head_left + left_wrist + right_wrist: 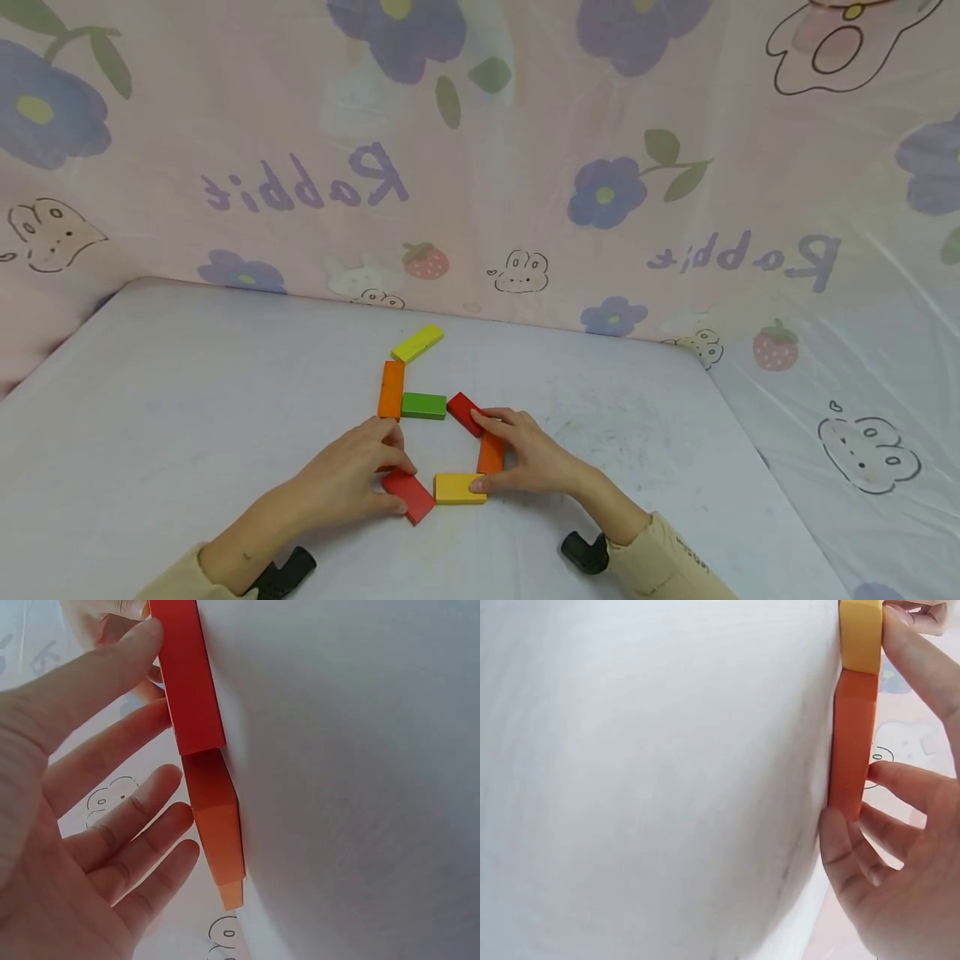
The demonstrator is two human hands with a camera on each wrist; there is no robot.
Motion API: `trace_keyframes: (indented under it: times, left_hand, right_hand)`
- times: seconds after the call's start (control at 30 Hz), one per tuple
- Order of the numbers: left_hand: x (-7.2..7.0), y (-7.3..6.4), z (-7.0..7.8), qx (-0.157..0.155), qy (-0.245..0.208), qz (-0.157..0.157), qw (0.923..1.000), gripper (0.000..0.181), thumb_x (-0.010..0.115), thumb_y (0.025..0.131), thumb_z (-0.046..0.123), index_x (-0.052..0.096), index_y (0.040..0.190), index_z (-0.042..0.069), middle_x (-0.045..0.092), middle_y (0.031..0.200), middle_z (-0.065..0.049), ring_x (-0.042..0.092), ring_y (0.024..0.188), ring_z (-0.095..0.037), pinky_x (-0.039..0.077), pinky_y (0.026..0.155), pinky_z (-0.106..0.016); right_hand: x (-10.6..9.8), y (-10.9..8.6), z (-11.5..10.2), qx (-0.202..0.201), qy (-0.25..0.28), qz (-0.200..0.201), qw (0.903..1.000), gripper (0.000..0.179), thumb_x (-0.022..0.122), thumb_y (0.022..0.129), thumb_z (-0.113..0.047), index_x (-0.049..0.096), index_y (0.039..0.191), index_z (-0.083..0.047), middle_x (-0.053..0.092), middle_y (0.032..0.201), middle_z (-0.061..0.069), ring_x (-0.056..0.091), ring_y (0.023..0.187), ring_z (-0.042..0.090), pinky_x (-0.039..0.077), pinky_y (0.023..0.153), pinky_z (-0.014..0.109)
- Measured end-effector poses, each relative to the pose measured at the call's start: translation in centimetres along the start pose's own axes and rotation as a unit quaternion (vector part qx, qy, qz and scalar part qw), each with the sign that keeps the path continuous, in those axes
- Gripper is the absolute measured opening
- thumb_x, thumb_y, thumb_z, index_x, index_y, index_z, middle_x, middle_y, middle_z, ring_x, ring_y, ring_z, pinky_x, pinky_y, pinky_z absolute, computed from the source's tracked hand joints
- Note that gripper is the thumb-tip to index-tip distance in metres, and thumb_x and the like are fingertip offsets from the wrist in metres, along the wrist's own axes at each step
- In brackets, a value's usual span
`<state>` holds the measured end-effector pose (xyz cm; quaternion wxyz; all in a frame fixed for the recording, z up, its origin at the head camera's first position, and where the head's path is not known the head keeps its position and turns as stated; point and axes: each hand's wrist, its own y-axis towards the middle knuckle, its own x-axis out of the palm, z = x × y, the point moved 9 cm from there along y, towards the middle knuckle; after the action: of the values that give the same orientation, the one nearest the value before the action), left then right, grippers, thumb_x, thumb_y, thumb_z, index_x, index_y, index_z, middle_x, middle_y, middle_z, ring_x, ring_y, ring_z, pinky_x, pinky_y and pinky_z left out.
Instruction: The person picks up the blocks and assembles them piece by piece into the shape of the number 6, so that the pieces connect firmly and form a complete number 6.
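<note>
Several flat coloured blocks lie on the white table in a shape like a 6. At its lower left my left hand [352, 471] holds a light red block [408, 496] between thumb and index finger; its other fingers spread along an orange block [214, 817]. My right hand [536, 454] spans the right side: its thumb rests on a yellow block [453, 489], and a fingertip touches a dark red block [462, 412]. Between them stands an orange block [491, 452], partly covered by the right hand. The left hand mostly hides the block at the loop's left side.
Above the hands lie a green block [424, 406], another orange block [392, 388] and a tilted lime-yellow block [417, 342]. A patterned curtain [480, 183] rises behind the white table [225, 392]. Black devices [585, 553] sit by both wrists.
</note>
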<state>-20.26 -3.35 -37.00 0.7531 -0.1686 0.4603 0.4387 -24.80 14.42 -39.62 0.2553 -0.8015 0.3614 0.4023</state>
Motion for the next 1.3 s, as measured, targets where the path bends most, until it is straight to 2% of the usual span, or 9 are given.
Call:
trace_keyframes:
  times: [0.47, 0.67, 1.03, 1.3]
  left_hand:
    - [0.03, 0.07, 0.05, -0.002, -0.001, 0.004, 1.0000, 0.022, 0.083, 0.073, 0.030, 0.072, 0.090, 0.021, 0.053, 0.101, 0.009, 0.047, 0.094, -0.008, 0.050, 0.080, -0.028]
    - [-0.01, 0.16, 0.17, 0.002, 0.006, 0.011, 0.9999, 0.021, 0.083, 0.073, 0.030, 0.072, 0.088, 0.020, 0.053, 0.100, 0.009, 0.047, 0.091, -0.007, 0.049, 0.078, -0.026]
    - [-0.02, 0.25, 0.07, 0.004, 0.011, 0.017, 0.9998, 0.022, 0.083, 0.073, 0.029, 0.072, 0.089, 0.019, 0.053, 0.098, 0.009, 0.046, 0.090, -0.007, 0.049, 0.077, -0.027]
    - [0.28, 0.42, -0.10, -0.006, 0.005, 0.011, 0.9999, 0.025, 0.083, 0.073, 0.030, 0.072, 0.091, 0.017, 0.053, 0.097, 0.010, 0.045, 0.087, -0.006, 0.047, 0.073, -0.023]
  right_hand:
    - [-0.25, -0.32, 0.25, 0.005, 0.010, -0.012, 0.9999, 0.086, 0.078, 0.076, -0.044, 0.039, 0.148, -0.017, 0.036, 0.150, 0.007, 0.036, 0.130, 0.027, 0.040, 0.104, 0.051]
    - [-0.30, -0.33, 0.38, 0.010, 0.020, -0.015, 0.9996, 0.086, 0.079, 0.076, -0.045, 0.039, 0.148, -0.020, 0.035, 0.151, 0.004, 0.035, 0.131, 0.024, 0.040, 0.105, 0.050]
    - [-0.31, -0.10, 0.37, 0.005, 0.023, -0.007, 0.9997, 0.086, 0.080, 0.074, -0.043, 0.041, 0.147, -0.018, 0.038, 0.149, 0.006, 0.038, 0.128, 0.025, 0.042, 0.103, 0.050]
    - [-0.37, 0.02, 0.43, 0.007, 0.025, -0.007, 0.9996, 0.086, 0.081, 0.074, -0.043, 0.042, 0.146, -0.017, 0.039, 0.148, 0.007, 0.038, 0.129, 0.026, 0.041, 0.104, 0.051]
